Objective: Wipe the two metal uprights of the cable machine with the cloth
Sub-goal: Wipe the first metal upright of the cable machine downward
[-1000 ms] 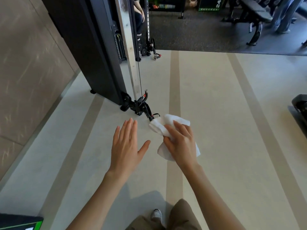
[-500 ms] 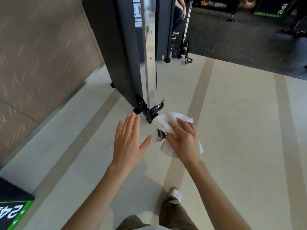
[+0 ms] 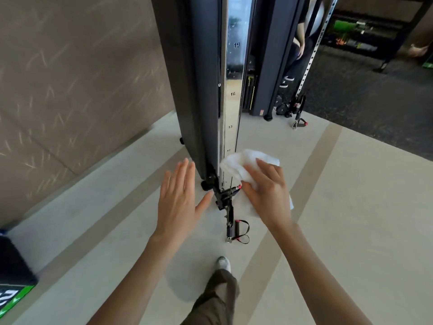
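Note:
The near metal upright (image 3: 233,90), a shiny chrome strip with printed numbers, rises from the floor at the centre. The second upright (image 3: 311,55), a perforated silver post, stands further back on the right. My right hand (image 3: 267,191) holds a crumpled white cloth (image 3: 241,163) at the low part of the near upright; whether the cloth touches the metal I cannot tell. My left hand (image 3: 180,198) hovers flat, fingers spread, just left of the upright's base with nothing in it.
The black cable machine housing (image 3: 199,78) stands behind the upright. A pulley bracket (image 3: 225,195) and a strap handle (image 3: 239,231) lie at its foot. Brown wall on the left. A black-and-green box (image 3: 14,277) sits at lower left. A person stands behind the machine.
I have stepped closer to the machine. My right hand has carried the cloth up from the handle area to the low part of the near upright. The left hand stays open beside it.

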Demonstrator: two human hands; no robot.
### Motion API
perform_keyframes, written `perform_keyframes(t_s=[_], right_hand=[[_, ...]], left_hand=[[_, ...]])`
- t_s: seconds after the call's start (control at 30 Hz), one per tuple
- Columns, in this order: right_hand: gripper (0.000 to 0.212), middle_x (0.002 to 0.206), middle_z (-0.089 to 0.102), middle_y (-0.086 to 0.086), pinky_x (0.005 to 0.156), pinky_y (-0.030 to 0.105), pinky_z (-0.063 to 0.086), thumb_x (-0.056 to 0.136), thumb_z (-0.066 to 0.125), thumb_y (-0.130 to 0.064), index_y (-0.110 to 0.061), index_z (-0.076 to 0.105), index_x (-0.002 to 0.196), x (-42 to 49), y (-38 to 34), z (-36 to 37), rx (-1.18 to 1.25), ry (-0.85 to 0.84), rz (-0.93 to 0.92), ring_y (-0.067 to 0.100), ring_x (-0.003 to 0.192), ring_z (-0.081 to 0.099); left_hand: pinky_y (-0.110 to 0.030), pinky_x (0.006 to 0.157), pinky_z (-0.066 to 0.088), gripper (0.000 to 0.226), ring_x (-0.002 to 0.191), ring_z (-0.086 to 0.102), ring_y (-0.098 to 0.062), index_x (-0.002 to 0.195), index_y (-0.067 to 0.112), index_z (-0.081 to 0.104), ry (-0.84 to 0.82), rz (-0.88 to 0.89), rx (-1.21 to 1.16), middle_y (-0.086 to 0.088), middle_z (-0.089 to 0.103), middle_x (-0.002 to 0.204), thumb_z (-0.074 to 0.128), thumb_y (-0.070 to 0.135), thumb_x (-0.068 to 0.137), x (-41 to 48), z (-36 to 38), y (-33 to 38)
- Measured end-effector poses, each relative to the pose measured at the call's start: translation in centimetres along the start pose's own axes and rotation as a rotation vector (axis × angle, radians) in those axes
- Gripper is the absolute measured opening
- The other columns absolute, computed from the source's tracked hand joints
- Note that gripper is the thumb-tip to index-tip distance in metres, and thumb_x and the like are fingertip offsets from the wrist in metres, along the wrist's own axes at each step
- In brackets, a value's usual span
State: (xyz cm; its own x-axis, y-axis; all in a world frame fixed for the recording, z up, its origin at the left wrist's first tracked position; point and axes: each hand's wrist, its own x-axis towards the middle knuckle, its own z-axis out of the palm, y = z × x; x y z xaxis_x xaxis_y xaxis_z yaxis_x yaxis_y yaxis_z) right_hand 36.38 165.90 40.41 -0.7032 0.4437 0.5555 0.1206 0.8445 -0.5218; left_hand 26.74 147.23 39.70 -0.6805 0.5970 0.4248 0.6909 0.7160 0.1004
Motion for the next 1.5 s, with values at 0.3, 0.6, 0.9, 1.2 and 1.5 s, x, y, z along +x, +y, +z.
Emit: perform_keyframes(t_s=[0.3, 0.6, 0.9, 1.2, 1.5], right_hand=[[0.036, 0.117, 0.062, 0.015, 0.08, 0.046, 0.051, 0.081, 0.054, -0.028, -0.011, 0.07, 0.109, 13.0, 5.2, 3.7, 0.016, 0.027, -0.087, 0.035, 0.1, 0.053], [0.034, 0.118, 0.059, 0.013, 0.087, 0.033, 0.043, 0.081, 0.058, -0.021, -0.013, 0.07, 0.112, 23.1, 6.1, 4.4, 0.14, 0.13, -0.235, 0.027, 0.103, 0.048], [0.029, 0.118, 0.058, 0.017, 0.093, 0.032, 0.038, 0.081, 0.063, -0.015, -0.007, 0.071, 0.109, 30.4, 7.5, 1.4, 0.189, 0.216, -0.54, 0.025, 0.109, 0.044], [0.033, 0.125, 0.049, 0.007, 0.1, 0.028, 0.034, 0.084, 0.061, -0.018, -0.009, 0.067, 0.115, 37.8, 10.0, -2.6, 0.325, 0.239, -0.755, 0.024, 0.112, 0.043], [0.038, 0.127, 0.049, 0.014, 0.101, 0.031, 0.032, 0.091, 0.052, -0.025, -0.007, 0.061, 0.123, 44.9, 9.4, -7.2, 0.385, 0.273, -0.925, 0.03, 0.113, 0.044]], left_hand=[[-0.052, 0.114, 0.032, 0.075, 0.14, 0.04, -0.033, 0.147, 0.001, 0.036, 0.067, -0.062, 0.013, -0.018, 0.04, 0.153, 0.037, 0.057, 0.096, 13.6, 3.9, -0.6], [-0.048, 0.116, 0.026, 0.075, 0.139, 0.041, -0.033, 0.146, -0.001, 0.038, 0.225, -0.101, 0.136, -0.019, 0.041, 0.151, 0.031, 0.057, 0.099, 23.3, 3.1, -2.3], [-0.047, 0.12, 0.02, 0.074, 0.143, 0.034, -0.033, 0.149, 0.0, 0.032, 0.405, -0.162, 0.214, -0.019, 0.035, 0.155, 0.033, 0.056, 0.1, 29.4, 0.3, 0.2], [-0.042, 0.122, 0.013, 0.063, 0.144, 0.031, -0.032, 0.149, -0.002, 0.03, 0.658, -0.142, 0.435, -0.02, 0.034, 0.155, 0.039, 0.04, 0.103, 35.6, -6.1, 4.9], [-0.046, 0.121, 0.016, 0.051, 0.144, 0.032, -0.031, 0.151, 0.003, 0.031, 0.86, 0.029, 0.687, -0.018, 0.034, 0.156, 0.04, 0.018, 0.103, 41.9, -14.2, 8.8]])
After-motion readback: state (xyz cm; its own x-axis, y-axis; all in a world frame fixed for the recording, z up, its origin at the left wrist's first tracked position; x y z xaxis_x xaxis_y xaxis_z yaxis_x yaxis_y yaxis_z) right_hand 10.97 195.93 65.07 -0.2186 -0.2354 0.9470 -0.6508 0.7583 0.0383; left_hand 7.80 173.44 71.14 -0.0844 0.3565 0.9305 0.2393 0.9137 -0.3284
